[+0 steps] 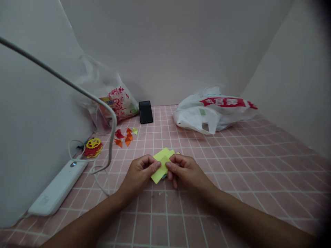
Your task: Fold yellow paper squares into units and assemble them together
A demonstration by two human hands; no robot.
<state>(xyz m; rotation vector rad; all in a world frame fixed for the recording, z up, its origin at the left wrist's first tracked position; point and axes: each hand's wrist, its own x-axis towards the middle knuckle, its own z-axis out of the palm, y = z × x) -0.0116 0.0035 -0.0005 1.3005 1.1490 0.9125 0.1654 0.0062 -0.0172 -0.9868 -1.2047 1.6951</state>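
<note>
Between my hands is yellow paper (160, 171), a square sheet with a smaller overlapping layer near its middle. My left hand (139, 172) pinches its left side between thumb and fingers. On the other side, my right hand (184, 170) grips the paper with thumb on top and fingers curled beneath. More yellow paper and a bit of blue show behind and under the sheet, mostly hidden. Whether those pieces lie on the table or are held too, I cannot tell.
Several small folded paper pieces (128, 137) in red, orange and yellow lie ahead to the left. Beyond are a black phone (146, 112) and two plastic bags (124, 100). Yellow and red cut-outs (93, 148), a white power bank (59, 186) and a looping cable (113, 137) occupy the left.
</note>
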